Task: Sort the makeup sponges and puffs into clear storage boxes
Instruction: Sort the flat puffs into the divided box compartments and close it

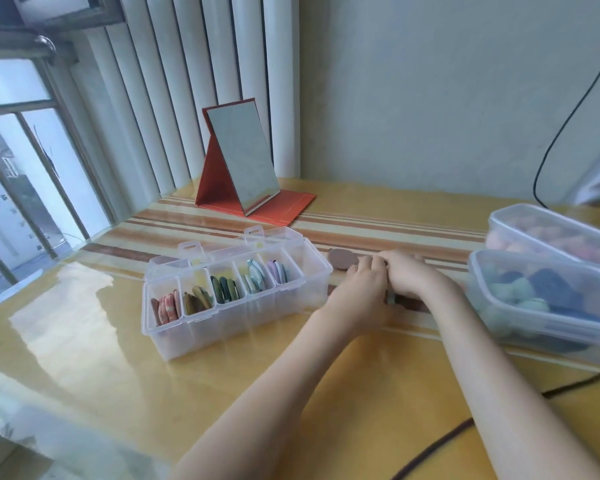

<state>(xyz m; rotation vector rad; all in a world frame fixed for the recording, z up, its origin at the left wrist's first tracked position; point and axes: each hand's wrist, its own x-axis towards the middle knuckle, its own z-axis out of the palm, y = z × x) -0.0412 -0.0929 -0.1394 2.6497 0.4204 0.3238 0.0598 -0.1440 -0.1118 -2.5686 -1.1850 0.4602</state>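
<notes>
A clear divided box (312, 271) stands mid-table with its lid open behind it. Its compartments hold upright puffs: red (167, 308), olive-brown (196, 301), dark green (226, 289), pale teal (255, 277) and lilac (278, 271); the rightmost compartment looks empty. Just right of the box, my left hand (361, 284) touches a brown puff (342, 259) on the table with its fingertips. My right hand (407, 273) lies against the left one, fingers curled over more dark brown puffs (409, 303), which are mostly hidden beneath it.
Two clear tubs stand at the right: the near tub (478, 271) holds green and dark blue sponges, the far tub (499, 220) pink and orange ones. A red folding mirror (243, 161) stands at the back. A black cable (430, 452) crosses the table's near right.
</notes>
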